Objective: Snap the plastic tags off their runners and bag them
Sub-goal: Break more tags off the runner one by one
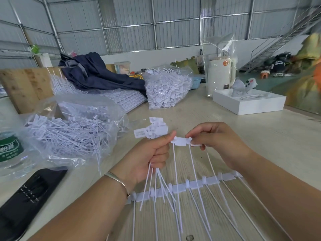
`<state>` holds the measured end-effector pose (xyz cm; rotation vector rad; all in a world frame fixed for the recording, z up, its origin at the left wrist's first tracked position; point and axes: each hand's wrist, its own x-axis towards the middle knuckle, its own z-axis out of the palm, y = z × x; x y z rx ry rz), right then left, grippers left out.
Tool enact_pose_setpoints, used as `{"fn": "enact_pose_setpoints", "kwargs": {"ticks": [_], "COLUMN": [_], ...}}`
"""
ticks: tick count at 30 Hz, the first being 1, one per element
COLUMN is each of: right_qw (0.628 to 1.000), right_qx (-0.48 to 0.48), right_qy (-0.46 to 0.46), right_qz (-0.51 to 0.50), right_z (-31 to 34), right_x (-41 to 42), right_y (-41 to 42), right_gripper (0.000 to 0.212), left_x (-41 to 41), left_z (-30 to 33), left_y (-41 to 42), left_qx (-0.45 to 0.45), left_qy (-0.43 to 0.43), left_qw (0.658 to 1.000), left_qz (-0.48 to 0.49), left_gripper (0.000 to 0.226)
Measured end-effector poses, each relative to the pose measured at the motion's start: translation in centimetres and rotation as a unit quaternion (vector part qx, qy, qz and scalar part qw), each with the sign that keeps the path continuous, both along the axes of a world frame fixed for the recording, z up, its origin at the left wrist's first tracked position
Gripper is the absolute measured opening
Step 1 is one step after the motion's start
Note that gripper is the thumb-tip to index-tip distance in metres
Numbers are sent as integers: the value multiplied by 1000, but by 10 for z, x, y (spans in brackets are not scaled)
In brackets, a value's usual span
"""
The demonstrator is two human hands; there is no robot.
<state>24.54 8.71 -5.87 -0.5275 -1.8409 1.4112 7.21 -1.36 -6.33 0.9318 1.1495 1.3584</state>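
Both hands' fingers pinch a joined tag strip [181,141] lying crosswise, its long tails [194,171] pointing toward the camera.

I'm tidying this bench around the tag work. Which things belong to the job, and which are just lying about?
Job:
- left hand gripping a bundle of loose tags
- right hand pinching the tag strip
- runner strip
- open bag of tags

Lying about:
- water bottle
- dark jacket
- white box

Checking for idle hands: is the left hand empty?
No, the left hand grips a bundle of loose tags while pinching a tag strip with the right hand.
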Motion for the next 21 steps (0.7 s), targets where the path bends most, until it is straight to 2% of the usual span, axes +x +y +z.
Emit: {"fn": "enact_pose_setpoints", "kwargs": {"ticks": [7, 11, 16, 21], "right_qw": [999, 994, 997, 985], "right_qx": [-5, -59, -62, -125], "right_qy": [27, 61, 20, 59], "right_qz": [18, 62, 33, 103], "right_z": [1, 4, 4, 5], "right_x": [4, 7, 7, 8], "right_y": [3, 5, 7, 8], "right_gripper": [18, 20, 9, 15], "left_x": [0, -2, -5, 1], "left_z": [0, 0, 2, 8], "left_y": [0, 1, 0, -4], "left_qx": [6, 14, 34, 53], "left_qy": [15, -8, -51, -78], "left_qw": [1000, 1000, 998, 993], "left_qz": [13, 18, 6, -69], "left_gripper": [43, 38, 36, 36]}}
